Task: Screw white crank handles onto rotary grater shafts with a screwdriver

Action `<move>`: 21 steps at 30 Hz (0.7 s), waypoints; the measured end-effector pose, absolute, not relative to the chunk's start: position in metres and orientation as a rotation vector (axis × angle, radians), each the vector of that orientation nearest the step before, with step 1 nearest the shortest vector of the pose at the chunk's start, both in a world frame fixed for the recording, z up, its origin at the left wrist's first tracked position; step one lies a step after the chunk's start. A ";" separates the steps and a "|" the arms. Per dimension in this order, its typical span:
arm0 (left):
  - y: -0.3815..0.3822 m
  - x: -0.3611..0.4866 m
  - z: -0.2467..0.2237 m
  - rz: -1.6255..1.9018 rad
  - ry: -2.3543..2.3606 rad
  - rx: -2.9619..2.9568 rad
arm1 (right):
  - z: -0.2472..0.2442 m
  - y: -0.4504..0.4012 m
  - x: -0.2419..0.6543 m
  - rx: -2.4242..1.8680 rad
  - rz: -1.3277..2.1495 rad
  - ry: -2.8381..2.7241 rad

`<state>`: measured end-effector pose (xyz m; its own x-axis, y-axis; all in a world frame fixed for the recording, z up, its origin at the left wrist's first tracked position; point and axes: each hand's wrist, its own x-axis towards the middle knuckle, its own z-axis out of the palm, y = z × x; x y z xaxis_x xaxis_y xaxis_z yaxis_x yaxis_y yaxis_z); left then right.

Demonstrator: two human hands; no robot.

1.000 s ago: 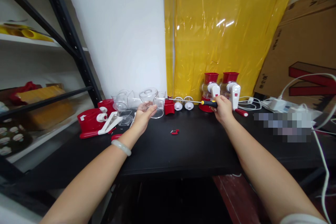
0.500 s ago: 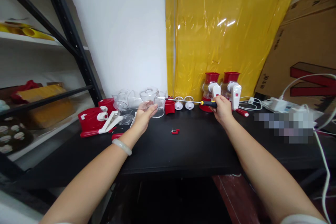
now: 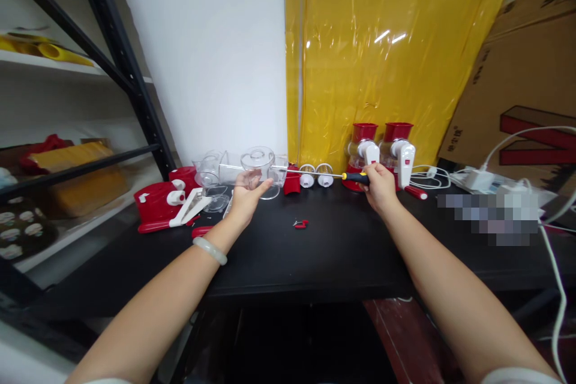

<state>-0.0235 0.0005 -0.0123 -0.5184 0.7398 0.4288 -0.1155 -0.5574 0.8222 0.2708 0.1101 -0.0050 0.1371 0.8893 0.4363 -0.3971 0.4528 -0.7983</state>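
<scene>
My left hand (image 3: 247, 197) is closed around a clear plastic grater housing (image 3: 258, 159), held above the black table with its round opening upward. In my right hand (image 3: 380, 187) is a screwdriver (image 3: 357, 177) with a black and yellow handle, gripped from above. Its long shaft points left, and the tip reaches the right side of the clear housing; whether it touches a screw is too small to tell. Small red pieces (image 3: 301, 224) lie on the table between my hands. A red block-like part (image 3: 291, 181) sits behind the shaft, beside two drum graters (image 3: 324, 176).
Two assembled red-and-white rotary graters (image 3: 398, 153) stand at the back right, near white cables (image 3: 434, 175). Red bases (image 3: 157, 207) and more clear parts (image 3: 209, 168) stand at the left. A black metal shelf (image 3: 112, 36) rises on the left, a cardboard box (image 3: 508, 96) on the right.
The clear housing has turned slightly in my left hand, and its fingers have shifted around it. The screwdriver has moved a little to the left with my right hand.
</scene>
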 end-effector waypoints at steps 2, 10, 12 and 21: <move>0.001 -0.024 -0.013 2.117 1.021 1.105 | -0.004 0.109 0.270 -0.585 1.021 -1.051; 0.003 -0.027 -0.015 2.142 0.984 1.175 | -0.001 0.102 0.269 -0.695 1.158 -1.059; 0.003 -0.027 -0.014 2.148 0.968 1.198 | -0.001 0.103 0.270 -0.760 1.261 -1.064; -0.003 -0.025 -0.006 2.152 0.929 1.238 | -0.003 0.109 0.277 -0.956 1.631 -1.113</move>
<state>-0.0252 -0.0026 -0.0059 -0.4717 0.6904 0.5485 -0.0745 -0.6510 0.7554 0.2772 0.1091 -0.0026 -0.2831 0.9537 -0.1011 -0.2538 -0.1762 -0.9511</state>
